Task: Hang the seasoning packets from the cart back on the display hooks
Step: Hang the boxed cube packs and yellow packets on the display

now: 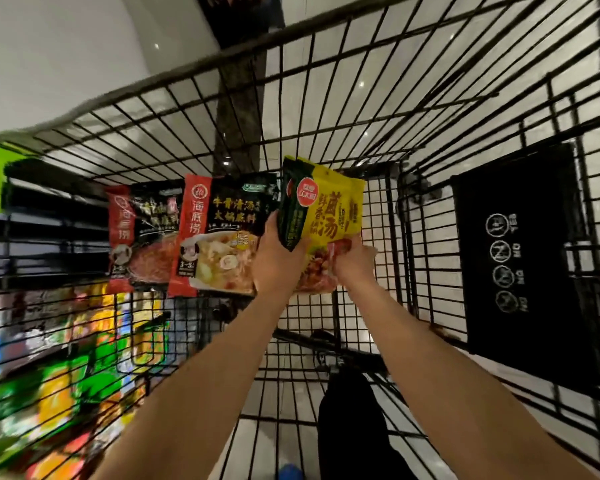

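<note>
Head view, looking down into the black wire cart (361, 109): both hands reach in, left hand (278, 258) curled round the lower left edge of the yellow packet (333, 209), right hand (355, 261) pinching its lower right corner. Packet is off the cart floor, tilted. Best to lift it by the bottom as held, keeping the top edge free for a hook. Two Haidilao packets (219, 233) lie beside it; "3–5" legible, yellow one reads "菌汤".

Black wire cart (378, 109), basket seen from above. Two red-and-black seasoning packets (219, 233) flat on the mesh bottom, side by side, overlapping a bit. Black placard (520, 258) on the right wall.
</note>
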Demonstrator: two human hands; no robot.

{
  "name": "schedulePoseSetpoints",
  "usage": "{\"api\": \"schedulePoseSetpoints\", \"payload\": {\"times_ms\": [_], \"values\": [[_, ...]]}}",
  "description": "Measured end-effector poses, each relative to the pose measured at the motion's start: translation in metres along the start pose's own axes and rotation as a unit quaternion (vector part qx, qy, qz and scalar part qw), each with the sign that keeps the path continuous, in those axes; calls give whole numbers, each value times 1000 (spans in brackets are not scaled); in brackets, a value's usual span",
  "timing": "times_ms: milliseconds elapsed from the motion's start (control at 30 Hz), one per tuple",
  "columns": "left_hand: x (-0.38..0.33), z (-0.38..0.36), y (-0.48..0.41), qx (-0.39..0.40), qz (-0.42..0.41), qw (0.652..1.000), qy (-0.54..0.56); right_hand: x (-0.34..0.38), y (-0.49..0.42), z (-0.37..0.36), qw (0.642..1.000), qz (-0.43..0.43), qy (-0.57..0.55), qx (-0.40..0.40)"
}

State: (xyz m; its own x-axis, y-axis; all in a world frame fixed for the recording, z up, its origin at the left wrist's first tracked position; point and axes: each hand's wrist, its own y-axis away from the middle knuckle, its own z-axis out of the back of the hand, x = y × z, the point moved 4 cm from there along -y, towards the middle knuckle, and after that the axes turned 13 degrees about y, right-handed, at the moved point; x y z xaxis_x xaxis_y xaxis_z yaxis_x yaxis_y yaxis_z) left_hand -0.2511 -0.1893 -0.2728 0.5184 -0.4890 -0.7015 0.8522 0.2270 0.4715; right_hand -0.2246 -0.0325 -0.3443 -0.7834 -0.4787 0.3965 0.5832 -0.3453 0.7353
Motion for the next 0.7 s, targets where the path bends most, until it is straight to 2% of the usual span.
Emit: {"api": "schedulePoseSetpoints", "payload": {"times_ms": [100,267,333,433,700], "values": [[1,1,1,-5,-6,1000,-8,2,6,6,999,-14,-20,-43],[3,14,5,-13,4,1000,-4,6,23,12,994,51,-24,-92],[3,22,12,-17,16,1000,12,7,36,16,993,66,-38,-89],[-2,38,26,-33,30,998,54,16,56,33,989,66,-39,-125],[-32,94,73,-94,73,991,56,47,136,95,984,105,-85,-114]]}}
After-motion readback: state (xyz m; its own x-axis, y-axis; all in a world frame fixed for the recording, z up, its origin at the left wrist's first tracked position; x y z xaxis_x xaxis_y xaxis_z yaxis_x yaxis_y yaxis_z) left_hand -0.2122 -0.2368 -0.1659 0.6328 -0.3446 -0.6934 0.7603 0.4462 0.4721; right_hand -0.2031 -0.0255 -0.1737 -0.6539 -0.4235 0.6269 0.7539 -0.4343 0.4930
